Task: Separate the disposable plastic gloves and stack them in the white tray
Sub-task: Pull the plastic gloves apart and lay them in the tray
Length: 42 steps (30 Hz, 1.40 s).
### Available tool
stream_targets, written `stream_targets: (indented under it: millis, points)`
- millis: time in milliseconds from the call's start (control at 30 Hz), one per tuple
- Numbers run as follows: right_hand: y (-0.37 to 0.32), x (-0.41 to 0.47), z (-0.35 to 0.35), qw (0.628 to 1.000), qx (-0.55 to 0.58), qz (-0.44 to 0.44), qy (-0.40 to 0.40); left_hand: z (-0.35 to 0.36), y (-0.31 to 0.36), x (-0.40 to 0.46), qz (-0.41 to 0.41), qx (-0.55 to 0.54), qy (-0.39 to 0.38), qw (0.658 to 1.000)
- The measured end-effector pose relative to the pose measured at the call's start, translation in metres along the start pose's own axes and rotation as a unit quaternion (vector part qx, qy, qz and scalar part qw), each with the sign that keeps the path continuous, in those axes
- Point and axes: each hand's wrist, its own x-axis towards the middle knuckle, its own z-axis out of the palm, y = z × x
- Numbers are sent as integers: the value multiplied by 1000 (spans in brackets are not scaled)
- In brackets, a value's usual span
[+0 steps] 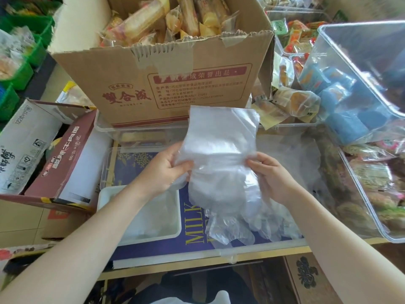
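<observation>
1. fingers [184,166] of the left hand [166,170] curl round the left edge of a wad of thin clear disposable plastic gloves [221,163], pinching it.
2. right hand [270,178] pinches the wad's right edge, thumb on top.
3. wad is held up between both hands, its glove fingers drooping toward a dark blue surface with yellow lettering [192,233].
4. shallow white rectangular tray [105,195] sits lower left, under the left forearm, with filmy plastic lying in it.
5. big brown cardboard box of wrapped snacks [175,69] stands behind.
</observation>
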Motion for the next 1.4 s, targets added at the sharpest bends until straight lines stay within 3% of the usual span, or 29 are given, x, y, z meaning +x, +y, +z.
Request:
stream_targets:
  millis: [233, 400, 500, 567, 633, 700, 767, 867, 967, 1100, 1167, 1233, 1300, 1400]
  points:
    - [-7, 4, 8, 993, 99, 51, 38, -12, 24, -2, 61, 58, -109, 990]
    - [-14, 14, 2, 999, -1, 41, -13, -20, 31, -8, 49, 109, -145, 982]
    - [-20, 4, 8, 995, 74, 50, -39, -22, 28, -12, -10, 170, -157, 973]
    - [-19, 3, 8, 998, 43, 43, -24, -24, 27, -14, -52, 173, -166, 969]
    - [-18, 0, 12, 994, -107, -1, 12, -20, 23, -13, -54, 171, -121, 976]
    - [-18, -2, 20, 972, -223, -56, 47, -15, 13, -10, -38, 200, -5, 979]
    - [-16, -3, 27, 958, -261, -105, 53, -9, 4, -6, -13, 244, 96, 965]
    - [-13, -4, 31, 948, -276, -137, 75, -4, -2, -4, -14, 246, 168, 954]
    - [-9, -7, 32, 951, -241, -163, 105, 2, -5, -5, -88, 48, 245, 964]
    - [-5, -13, 34, 960, -182, -175, 124, 14, 2, -7, -177, -227, 255, 923]
    - [5, -11, 26, 972, -148, -144, 116, 21, 6, -7, -176, -246, 268, 915]
    - [17, -8, 18, 975, -184, -77, 94, 21, 4, -6, -154, -190, 297, 923]
    - [22, -4, 12, 931, -353, -40, 83, 20, 4, -3, -129, -71, 281, 948]
    - [7, 6, 24, 826, -534, -178, 25, 20, 9, 3, -70, 92, 211, 971]
